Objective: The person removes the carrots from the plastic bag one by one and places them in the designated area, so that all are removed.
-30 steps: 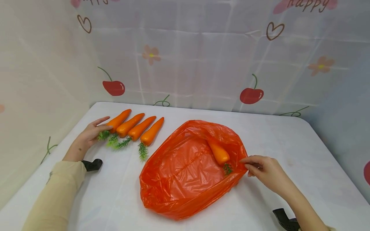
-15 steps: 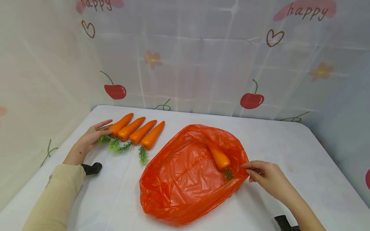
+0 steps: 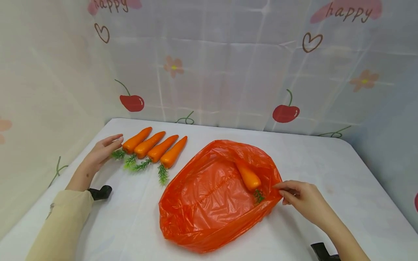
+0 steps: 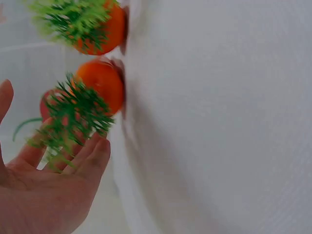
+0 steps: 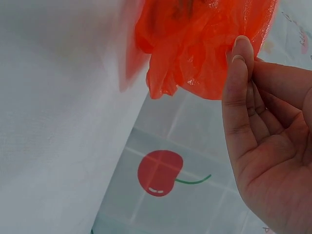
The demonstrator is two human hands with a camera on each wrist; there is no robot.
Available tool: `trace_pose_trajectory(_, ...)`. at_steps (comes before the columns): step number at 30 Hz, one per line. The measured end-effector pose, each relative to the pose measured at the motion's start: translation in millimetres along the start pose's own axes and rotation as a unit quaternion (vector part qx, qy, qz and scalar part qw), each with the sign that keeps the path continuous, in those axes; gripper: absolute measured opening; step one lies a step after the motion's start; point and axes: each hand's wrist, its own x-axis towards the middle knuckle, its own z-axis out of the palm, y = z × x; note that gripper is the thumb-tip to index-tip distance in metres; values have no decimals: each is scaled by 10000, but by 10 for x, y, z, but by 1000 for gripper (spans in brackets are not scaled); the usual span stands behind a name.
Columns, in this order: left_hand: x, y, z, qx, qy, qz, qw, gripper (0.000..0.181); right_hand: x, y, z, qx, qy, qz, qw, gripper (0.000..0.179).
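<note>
Several orange carrots with green tops lie side by side at the back left. My left hand point(image 3: 102, 154) is beside the leftmost carrot point(image 3: 138, 140), fingers extended and not wrapped around it. In the left wrist view, that carrot's blunt end point(image 4: 103, 87) and feathery top point(image 4: 80, 109) appear just beyond the fingers. A red plastic bag point(image 3: 209, 203) lies with its mouth spread wide. One carrot point(image 3: 249, 177) is inside, near the bag's right side. My right hand point(image 3: 303, 197) pinches the bag's right rim between thumb and fingers, which the right wrist view shows closely.
All of this is on a white-covered table point(image 3: 326, 159). Behind it hangs a curtain point(image 3: 222, 79) printed with cherries, hearts and flowers. Black straps point(image 3: 102, 193) sit at the wrists.
My left hand has drawn back slightly to the left, its fingers coming off the leftmost carrot. The right hand keeps its pinch on the bag. The head view has tilted a little.
</note>
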Motion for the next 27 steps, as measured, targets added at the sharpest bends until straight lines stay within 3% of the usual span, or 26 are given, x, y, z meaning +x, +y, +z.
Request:
trace_pose_trajectory(6, -195, 401, 168, 1198, 59, 496, 9915, 76, -1, -1, -6, -81, 55, -52, 9999, 20)
trace_pose_trajectory(10, -251, 524, 228, 1547, 153, 478, 9867, 76, 4, -12, -6, -97, 41, -77, 9999, 20)
trace_pose_trajectory(14, -307, 566, 251, 1611, 198, 481, 9856, 71, 11, -21, -10, -112, 59, -143, 9998, 20)
trace_pose_trajectory(22, -491, 792, 309, 1613, 432, 1166, 9790, 63, -9, -7, -14, -133, 135, -120, 9997, 20)
trace_pose_trajectory(27, -626, 919, 414, 1454, 470, 1351, 9790, 60, -15, -3, -8, -143, 134, -141, 9997, 21)
